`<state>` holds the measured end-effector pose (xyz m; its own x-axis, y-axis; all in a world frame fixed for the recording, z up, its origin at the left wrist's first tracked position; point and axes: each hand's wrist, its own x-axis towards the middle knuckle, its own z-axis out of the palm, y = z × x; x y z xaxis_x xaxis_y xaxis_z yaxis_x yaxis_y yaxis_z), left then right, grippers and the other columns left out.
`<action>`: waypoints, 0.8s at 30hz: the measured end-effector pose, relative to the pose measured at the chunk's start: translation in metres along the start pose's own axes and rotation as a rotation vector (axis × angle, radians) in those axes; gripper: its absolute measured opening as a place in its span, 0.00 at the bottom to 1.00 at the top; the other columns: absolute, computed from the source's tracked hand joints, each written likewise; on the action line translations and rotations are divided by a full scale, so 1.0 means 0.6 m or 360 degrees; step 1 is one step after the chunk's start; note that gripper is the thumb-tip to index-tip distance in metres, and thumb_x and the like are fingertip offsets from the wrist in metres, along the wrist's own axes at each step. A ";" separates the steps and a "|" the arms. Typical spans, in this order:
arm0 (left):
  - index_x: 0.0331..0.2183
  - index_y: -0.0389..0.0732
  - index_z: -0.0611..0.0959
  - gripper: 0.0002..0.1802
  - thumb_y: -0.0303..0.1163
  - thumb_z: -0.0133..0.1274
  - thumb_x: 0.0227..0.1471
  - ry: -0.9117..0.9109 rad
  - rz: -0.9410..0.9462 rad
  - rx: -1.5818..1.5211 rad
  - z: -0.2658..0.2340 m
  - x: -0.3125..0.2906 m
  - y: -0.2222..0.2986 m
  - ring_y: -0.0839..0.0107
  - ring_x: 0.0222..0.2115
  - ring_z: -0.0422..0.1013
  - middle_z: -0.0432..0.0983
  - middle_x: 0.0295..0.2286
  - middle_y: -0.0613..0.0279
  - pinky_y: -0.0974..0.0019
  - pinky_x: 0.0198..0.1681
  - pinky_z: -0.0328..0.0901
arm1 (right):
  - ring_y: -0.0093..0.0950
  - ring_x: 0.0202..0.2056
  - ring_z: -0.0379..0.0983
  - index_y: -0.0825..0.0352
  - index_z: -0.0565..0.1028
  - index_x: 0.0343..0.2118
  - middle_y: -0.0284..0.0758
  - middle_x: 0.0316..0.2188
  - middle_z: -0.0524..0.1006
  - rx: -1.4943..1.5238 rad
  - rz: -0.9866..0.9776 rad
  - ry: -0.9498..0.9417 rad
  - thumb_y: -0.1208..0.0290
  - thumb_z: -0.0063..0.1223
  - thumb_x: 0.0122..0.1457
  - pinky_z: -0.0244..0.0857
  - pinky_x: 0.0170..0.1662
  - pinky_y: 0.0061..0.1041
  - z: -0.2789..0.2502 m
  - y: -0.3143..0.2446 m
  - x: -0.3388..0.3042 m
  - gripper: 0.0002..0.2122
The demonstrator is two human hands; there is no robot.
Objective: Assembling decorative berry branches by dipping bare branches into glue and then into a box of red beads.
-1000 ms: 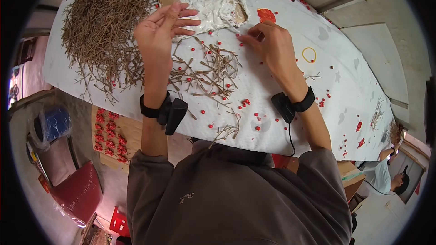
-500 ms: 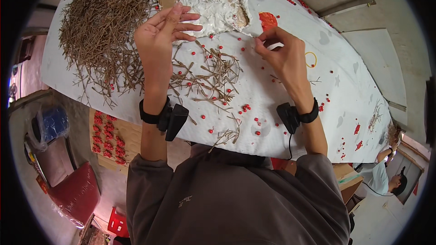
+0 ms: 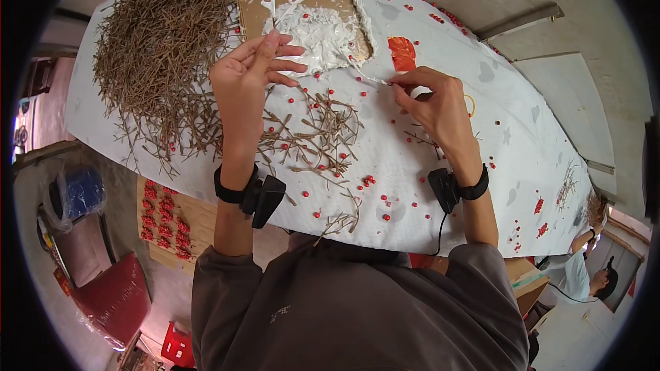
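My left hand (image 3: 242,79) pinches a small forked twig between thumb and forefinger, its other fingers spread. The twig's branched tips (image 3: 274,4) are coated white and stick up over a gold tray (image 3: 256,8). Thick white paste (image 3: 320,36) lies in that tray and clings to its rim. With thumb and forefinger together, my right hand (image 3: 434,102) grips another thin twig (image 3: 371,80), whitened along its length, with its far end reaching toward the tray's near right corner. Brown twigs (image 3: 324,130) and loose red berries (image 3: 369,180) lie scattered between my forearms.
A large heap of brown twigs (image 3: 161,48) covers the table's far left. Beyond my right hand lie a red wrapper (image 3: 402,53) and a yellow ring (image 3: 469,105). Red berry bunches rest on cardboard (image 3: 165,255) at lower left. Another person (image 3: 584,276) is at far right.
Both hands have come slightly nearer to me, each still pinching its twig. The right-hand twig now slants out more visibly from the tray's corner.
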<state>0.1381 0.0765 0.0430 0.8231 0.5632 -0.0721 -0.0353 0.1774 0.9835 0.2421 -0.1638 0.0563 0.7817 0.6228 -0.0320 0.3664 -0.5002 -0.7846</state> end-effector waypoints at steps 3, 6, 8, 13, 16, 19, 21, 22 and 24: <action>0.38 0.25 0.80 0.17 0.34 0.50 0.60 -0.0006 -0.0024 0.0003 0.004 0.000 0.003 0.68 0.25 0.78 0.80 0.30 0.47 0.74 0.24 0.68 | 0.20 0.25 0.75 0.72 0.81 0.35 0.35 0.28 0.80 0.0235 0.0123 -0.0042 0.78 0.58 0.56 0.71 0.26 0.19 -0.006 -0.009 0.001 0.06; 0.38 0.25 0.80 0.17 0.34 0.50 0.60 0.0003 -0.0031 0.0009 0.004 0.000 0.002 0.68 0.24 0.78 0.80 0.30 0.47 0.75 0.23 0.68 | 0.20 0.25 0.74 0.73 0.81 0.35 0.35 0.28 0.80 0.0527 0.0205 -0.0037 0.78 0.58 0.56 0.70 0.24 0.19 -0.010 -0.017 -0.001 0.06; 0.37 0.25 0.80 0.17 0.34 0.50 0.60 0.0023 -0.0019 0.0003 0.003 0.001 0.000 0.66 0.24 0.79 0.80 0.30 0.46 0.73 0.23 0.70 | 0.20 0.25 0.74 0.73 0.81 0.35 0.36 0.28 0.80 0.0526 0.0140 0.0124 0.78 0.58 0.56 0.70 0.23 0.19 -0.010 -0.035 -0.005 0.06; 0.37 0.25 0.80 0.18 0.34 0.50 0.60 0.0060 0.0028 0.0024 0.005 0.008 0.006 0.66 0.24 0.79 0.80 0.29 0.46 0.73 0.22 0.70 | 0.20 0.25 0.75 0.73 0.81 0.34 0.36 0.27 0.80 0.0219 -0.0084 0.0215 0.78 0.59 0.55 0.69 0.22 0.18 0.018 -0.003 0.017 0.06; 0.37 0.24 0.80 0.18 0.34 0.50 0.60 0.0050 0.0034 0.0018 0.008 0.002 0.010 0.66 0.24 0.79 0.80 0.29 0.46 0.73 0.22 0.70 | 0.20 0.24 0.75 0.73 0.81 0.34 0.36 0.26 0.80 0.0111 -0.0126 0.0272 0.78 0.59 0.55 0.69 0.23 0.18 0.020 0.010 0.024 0.05; 0.38 0.25 0.80 0.17 0.34 0.50 0.60 0.0036 0.0006 0.0023 0.006 0.001 0.009 0.68 0.24 0.78 0.80 0.30 0.47 0.74 0.23 0.68 | 0.19 0.23 0.75 0.73 0.81 0.33 0.35 0.25 0.80 0.0049 -0.0214 0.0358 0.79 0.59 0.54 0.69 0.23 0.17 0.020 -0.002 0.029 0.05; 0.38 0.26 0.80 0.17 0.34 0.50 0.60 0.0054 -0.0012 0.0035 0.007 -0.006 0.008 0.69 0.24 0.78 0.80 0.30 0.47 0.75 0.23 0.67 | 0.19 0.22 0.74 0.74 0.81 0.33 0.35 0.24 0.80 0.0012 -0.0309 0.0454 0.79 0.59 0.54 0.69 0.24 0.16 0.011 -0.022 0.027 0.05; 0.38 0.26 0.80 0.17 0.34 0.50 0.60 0.0017 0.0000 0.0019 0.009 -0.007 0.008 0.69 0.24 0.77 0.80 0.30 0.47 0.74 0.23 0.68 | 0.19 0.22 0.74 0.74 0.81 0.33 0.35 0.24 0.80 0.0027 -0.0323 0.0445 0.79 0.59 0.54 0.69 0.24 0.16 0.007 -0.030 0.031 0.05; 0.38 0.25 0.80 0.17 0.33 0.50 0.60 -0.0059 0.0024 -0.0014 0.012 -0.007 0.009 0.68 0.23 0.77 0.80 0.30 0.47 0.73 0.22 0.68 | 0.18 0.22 0.74 0.74 0.81 0.32 0.35 0.24 0.80 0.0018 -0.0502 0.0559 0.79 0.60 0.53 0.69 0.23 0.16 -0.001 -0.047 0.040 0.05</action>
<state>0.1384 0.0693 0.0497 0.8428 0.5358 -0.0508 -0.0529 0.1765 0.9829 0.2508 -0.1353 0.0779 0.7572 0.5013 0.4188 0.6094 -0.3113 -0.7291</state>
